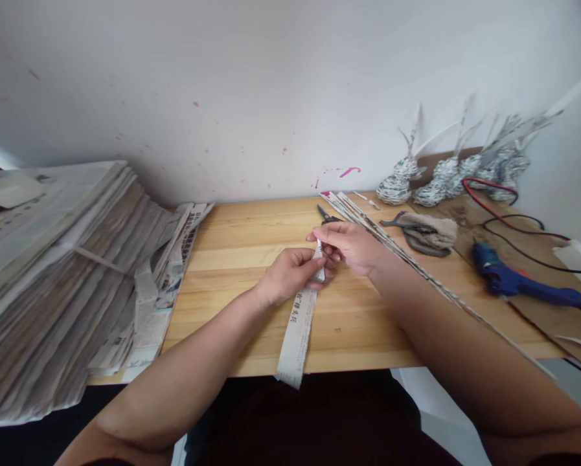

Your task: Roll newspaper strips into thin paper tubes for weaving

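A strip of newspaper (297, 330) runs from both hands down over the front edge of the wooden table. My left hand (293, 272) grips it near its upper end, thumb on top. My right hand (346, 246) pinches the narrow, rolled tip of the same strip between thumb and fingers. Just beyond my right hand lie scissors (325, 215), their handles partly hidden behind it. Thin rolled paper sticks (416, 262) stretch diagonally past my right hand and under my right forearm.
At left stand a tall newspaper stack (76, 272) and loose cut strips (173, 278). On the right are a blue glue gun (528, 285) with cables, a cloth (436, 232) with dark-handled scissors (407, 223), cardboard (528, 317) and several woven paper figures (399, 181) by the wall.
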`<state>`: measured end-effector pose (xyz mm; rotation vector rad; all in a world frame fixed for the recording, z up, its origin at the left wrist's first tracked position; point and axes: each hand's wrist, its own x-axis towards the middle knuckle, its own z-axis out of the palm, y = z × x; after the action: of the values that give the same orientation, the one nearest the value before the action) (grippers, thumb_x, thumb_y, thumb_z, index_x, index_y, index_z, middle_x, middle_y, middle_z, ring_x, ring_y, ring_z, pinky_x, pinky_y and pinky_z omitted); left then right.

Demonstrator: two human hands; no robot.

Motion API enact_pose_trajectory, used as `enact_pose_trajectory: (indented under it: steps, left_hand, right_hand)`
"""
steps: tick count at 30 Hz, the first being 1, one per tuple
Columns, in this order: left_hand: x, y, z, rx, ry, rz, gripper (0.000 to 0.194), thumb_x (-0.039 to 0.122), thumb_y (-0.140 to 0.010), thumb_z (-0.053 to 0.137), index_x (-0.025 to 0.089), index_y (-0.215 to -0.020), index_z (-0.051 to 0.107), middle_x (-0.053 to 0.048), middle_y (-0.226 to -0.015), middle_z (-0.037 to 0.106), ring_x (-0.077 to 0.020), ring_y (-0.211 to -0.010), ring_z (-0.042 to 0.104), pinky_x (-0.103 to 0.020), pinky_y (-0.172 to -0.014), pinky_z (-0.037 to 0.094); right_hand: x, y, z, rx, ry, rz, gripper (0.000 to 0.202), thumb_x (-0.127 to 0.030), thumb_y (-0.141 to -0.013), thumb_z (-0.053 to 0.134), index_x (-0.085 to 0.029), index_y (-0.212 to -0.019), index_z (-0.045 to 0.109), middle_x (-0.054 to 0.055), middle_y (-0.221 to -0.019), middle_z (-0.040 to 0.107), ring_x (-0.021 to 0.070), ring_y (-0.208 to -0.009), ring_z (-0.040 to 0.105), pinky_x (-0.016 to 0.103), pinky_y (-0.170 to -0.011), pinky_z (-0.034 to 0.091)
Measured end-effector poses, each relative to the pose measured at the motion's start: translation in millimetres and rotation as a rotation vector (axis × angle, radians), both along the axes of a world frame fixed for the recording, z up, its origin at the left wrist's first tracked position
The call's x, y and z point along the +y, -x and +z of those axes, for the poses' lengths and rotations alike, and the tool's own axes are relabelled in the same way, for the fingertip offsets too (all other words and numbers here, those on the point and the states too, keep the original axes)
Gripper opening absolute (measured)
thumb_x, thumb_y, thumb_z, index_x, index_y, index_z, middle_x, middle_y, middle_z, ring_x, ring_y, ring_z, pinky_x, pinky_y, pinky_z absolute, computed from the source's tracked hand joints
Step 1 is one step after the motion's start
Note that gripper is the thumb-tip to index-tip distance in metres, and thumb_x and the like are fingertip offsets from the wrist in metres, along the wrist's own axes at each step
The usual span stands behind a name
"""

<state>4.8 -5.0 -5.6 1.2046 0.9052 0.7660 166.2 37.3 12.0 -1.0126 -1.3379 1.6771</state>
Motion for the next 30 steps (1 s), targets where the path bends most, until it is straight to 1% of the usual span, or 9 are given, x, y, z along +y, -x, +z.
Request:
enact_pose_trajectory:
  steps: [5, 11, 13, 16, 19, 22, 26, 28, 30]
  left_hand:
    - [-2, -3, 2.2, -0.017, 0.013, 0.018, 0.029, 0.041, -0.082, 0.069, 0.013, -0.087, 0.071, -0.006, -0.08, 0.069, -0.0137, -0.078, 0.065, -0.028, -0.074, 0.055]
    - [-5, -5, 4.7, 0.078, -0.021, 0.055, 0.025, 0.039, -0.078, 0.072, 0.014, -0.078, 0.071, -0.005, -0.076, 0.069, -0.0123, -0.069, 0.064, -0.026, -0.071, 0.055]
    - [-5, -4, 2.8, 0.058, 0.005, 0.043, 0.026, 0.041, -0.079, 0.071, 0.014, -0.078, 0.071, -0.005, -0.076, 0.07, -0.0128, -0.071, 0.065, -0.027, -0.072, 0.055]
    - [-3, -3, -1.8, 0.003, 0.039, 0.022, 0.028, 0.042, -0.079, 0.071, 0.015, -0.083, 0.071, -0.005, -0.077, 0.07, -0.0137, -0.074, 0.066, -0.028, -0.074, 0.056]
    - [-2, -2, -4.1, -0.022, 0.042, 0.019, 0.029, 0.043, -0.08, 0.07, 0.015, -0.088, 0.071, -0.005, -0.078, 0.07, -0.0146, -0.076, 0.067, -0.029, -0.074, 0.056]
    - [-2, -2, -2.2, -0.01, 0.022, 0.031, 0.029, 0.043, -0.08, 0.07, 0.014, -0.084, 0.071, -0.005, -0.078, 0.07, -0.0143, -0.076, 0.066, -0.029, -0.075, 0.056]
    - [-4, -4, 1.7, 0.084, -0.042, 0.05, 0.027, 0.04, -0.078, 0.072, 0.013, -0.083, 0.071, -0.005, -0.079, 0.07, -0.0124, -0.071, 0.064, -0.027, -0.072, 0.055]
    - [-4, -5, 2.1, 0.116, -0.053, 0.065, 0.027, 0.041, -0.079, 0.071, 0.013, -0.082, 0.071, -0.006, -0.078, 0.07, -0.0126, -0.069, 0.064, -0.027, -0.07, 0.055]
    - [-4, -5, 1.8, 0.105, -0.037, 0.062, 0.028, 0.041, -0.08, 0.069, 0.013, -0.08, 0.07, -0.006, -0.077, 0.07, -0.013, -0.07, 0.065, -0.027, -0.071, 0.055]
  right_hand:
    - [1, 5, -1.8, 0.02, -0.003, -0.138, 0.034, -0.046, -0.063, 0.083, -0.016, -0.069, 0.066, -0.005, -0.048, 0.045, 0.0054, -0.042, 0.034, 0.022, -0.039, 0.02]
    - [1, 9, -3.4, 0.022, -0.051, -0.26, 0.041, -0.045, -0.058, 0.087, -0.018, -0.06, 0.057, -0.007, -0.047, 0.04, 0.0052, -0.043, 0.028, 0.023, -0.039, 0.016]
    - [1, 7, -2.8, 0.016, -0.058, -0.238, 0.04, -0.051, -0.063, 0.083, -0.017, -0.063, 0.061, -0.006, -0.048, 0.04, 0.0057, -0.044, 0.03, 0.023, -0.04, 0.017]
    - [2, 1, -1.3, 0.001, -0.048, -0.111, 0.042, -0.057, -0.071, 0.075, -0.016, -0.075, 0.07, -0.003, -0.055, 0.046, 0.0073, -0.05, 0.039, 0.022, -0.041, 0.021]
    - [3, -2, 0.2, -0.021, -0.023, -0.034, 0.039, -0.052, -0.069, 0.078, -0.015, -0.078, 0.072, -0.002, -0.057, 0.049, 0.0079, -0.052, 0.042, 0.022, -0.041, 0.024]
    - [2, 0, 1.5, -0.009, -0.014, -0.095, 0.037, -0.049, -0.062, 0.083, -0.015, -0.07, 0.07, -0.003, -0.053, 0.046, 0.0064, -0.049, 0.037, 0.022, -0.04, 0.02]
    - [0, 6, 1.2, 0.023, 0.01, -0.165, 0.042, -0.047, -0.053, 0.088, -0.016, -0.061, 0.061, -0.005, -0.051, 0.044, 0.0051, -0.046, 0.033, 0.021, -0.039, 0.018]
    - [1, 6, -0.4, 0.028, 0.003, -0.183, 0.043, -0.047, -0.053, 0.089, -0.017, -0.059, 0.059, -0.005, -0.051, 0.044, 0.0051, -0.045, 0.033, 0.021, -0.039, 0.018]
    - [2, 5, -2.3, 0.03, -0.008, -0.176, 0.043, -0.051, -0.058, 0.086, -0.017, -0.061, 0.06, -0.005, -0.051, 0.043, 0.0055, -0.046, 0.033, 0.021, -0.039, 0.018]
